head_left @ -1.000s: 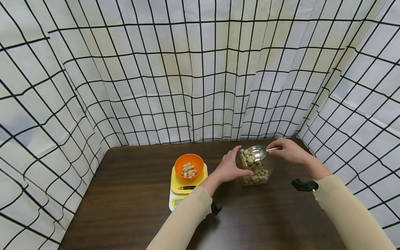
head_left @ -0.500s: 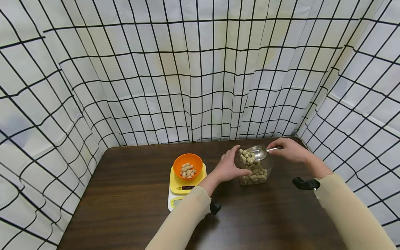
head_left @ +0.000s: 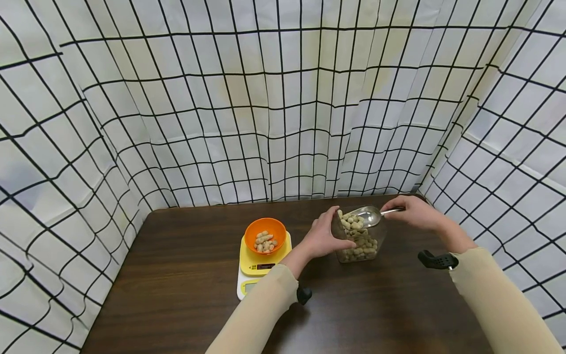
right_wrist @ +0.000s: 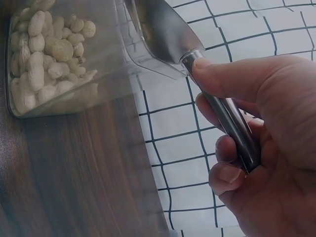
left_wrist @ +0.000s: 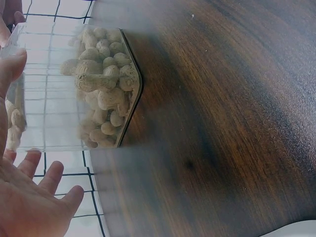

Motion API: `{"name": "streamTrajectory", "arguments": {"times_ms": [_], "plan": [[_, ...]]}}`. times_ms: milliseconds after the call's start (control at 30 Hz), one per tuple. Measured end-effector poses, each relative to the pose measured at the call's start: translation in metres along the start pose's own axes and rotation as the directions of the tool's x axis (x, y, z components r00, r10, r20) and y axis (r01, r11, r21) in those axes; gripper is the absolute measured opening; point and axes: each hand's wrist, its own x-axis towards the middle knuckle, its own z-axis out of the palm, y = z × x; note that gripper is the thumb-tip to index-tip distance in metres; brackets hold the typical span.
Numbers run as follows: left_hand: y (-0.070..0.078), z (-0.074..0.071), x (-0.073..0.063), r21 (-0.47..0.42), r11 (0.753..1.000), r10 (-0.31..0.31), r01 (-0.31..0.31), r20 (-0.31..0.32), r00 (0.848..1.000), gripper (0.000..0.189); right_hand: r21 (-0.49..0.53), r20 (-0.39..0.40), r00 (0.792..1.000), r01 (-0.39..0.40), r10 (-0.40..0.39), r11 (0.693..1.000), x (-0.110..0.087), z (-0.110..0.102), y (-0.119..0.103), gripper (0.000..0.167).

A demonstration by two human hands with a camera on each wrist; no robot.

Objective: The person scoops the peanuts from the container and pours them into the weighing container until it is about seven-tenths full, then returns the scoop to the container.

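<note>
Looking at your setup, your right hand (head_left: 413, 212) has the scoop (head_left: 370, 216) by its handle, thumb on top near the neck and fingers curled underneath. The scoop sits at the mouth of the clear tub (left_wrist: 52, 98) with a heap of peanuts (head_left: 352, 222) at its front; can't tell if the metal actually touches the rim. Your left hand (head_left: 325, 236) brackets the tub, thumb on one side and fingers spread on the other, and some fingertips look barely on it in the left wrist view. That's my worry tbh: a loose hold on slick plastic, so if the scoop catches the wall, I reckon the tub could twist or tip and spill onto the worktop (head_left: 190, 275). Also, the heap looks pretty full, so a wrist roll or a bump on the rim would probably send a few peanuts rolling. Last thing, the orange bowl (head_left: 265, 224) with peanuts in it is on the yellow scale (head_left: 247, 263), just beside your left forearm, so a careless elbow swing might knock it.
</note>
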Motion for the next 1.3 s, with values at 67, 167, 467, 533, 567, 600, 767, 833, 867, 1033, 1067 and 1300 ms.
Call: {"name": "streamTrajectory", "arguments": {"times_ms": [67, 167, 467, 533, 567, 600, 767, 833, 867, 1033, 1067, 1300], "plan": [[0.0003, -0.0002, -0.0006, -0.002, 1.000, 0.000, 0.000, 0.002, 1.000, 0.109, 0.000, -0.001, 1.000, 0.002, -0.002, 1.000, -0.0008, -0.0009, 0.0010, 0.028], [0.0003, -0.0005, -0.0012, -0.002, 1.000, 0.003, -0.003, 0.004, 1.000, 0.109, 0.002, 0.001, 1.000, 0.001, -0.001, 1.000, -0.0021, -0.0024, 0.0023, 0.029], [0.0007, -0.0007, -0.0013, 0.002, 1.000, 0.000, 0.000, 0.008, 1.000, 0.109, 0.056, 0.029, 0.999, -0.023, 0.022, 0.998, -0.0034, -0.0010, 0.0031, 0.034], [0.0009, -0.0006, -0.0011, 0.000, 1.000, -0.002, 0.002, 0.007, 1.000, 0.109, 0.062, 0.035, 0.999, -0.027, 0.025, 0.998, -0.0031, 0.0005, 0.0037, 0.034], [0.0009, -0.0006, -0.0010, 0.001, 1.000, -0.002, 0.002, 0.006, 1.000, 0.110, 0.063, 0.037, 0.999, -0.029, 0.027, 0.998, -0.0031, 0.0012, 0.0040, 0.034], [0.0010, -0.0005, -0.0010, 0.001, 1.000, -0.003, 0.003, 0.006, 1.000, 0.110, 0.064, 0.038, 0.999, -0.030, 0.028, 0.997, -0.0030, 0.0017, 0.0044, 0.034], [0.0008, -0.0005, -0.0008, -0.003, 1.000, -0.005, 0.005, 0.010, 1.000, 0.110, 0.064, 0.039, 0.999, -0.037, 0.035, 0.997, -0.0036, 0.0017, 0.0059, 0.035], [0.0006, -0.0005, -0.0007, -0.004, 1.000, -0.007, 0.007, 0.011, 1.000, 0.110, 0.071, 0.040, 0.999, -0.040, 0.038, 0.997, -0.0039, 0.0008, 0.0060, 0.036], [0.0005, -0.0006, -0.0007, -0.004, 1.000, -0.008, 0.008, 0.011, 1.000, 0.110, 0.075, 0.040, 0.998, -0.042, 0.040, 0.996, -0.0040, 0.0003, 0.0061, 0.036], [0.0007, -0.0013, -0.0015, -0.004, 1.000, -0.007, 0.007, 0.010, 1.000, 0.111, 0.079, 0.042, 0.998, -0.057, 0.054, 0.995, -0.0043, -0.0007, 0.0073, 0.038], [0.0008, -0.0014, -0.0019, -0.006, 1.000, -0.006, 0.006, 0.009, 1.000, 0.111, 0.077, 0.040, 0.998, -0.061, 0.059, 0.995, -0.0044, -0.0006, 0.0077, 0.038], [0.0017, -0.0014, -0.0052, -0.014, 1.000, -0.003, 0.004, 0.015, 1.000, 0.115, 0.072, 0.024, 0.996, -0.088, 0.087, 0.994, -0.0062, 0.0006, 0.0086, 0.040]]}}
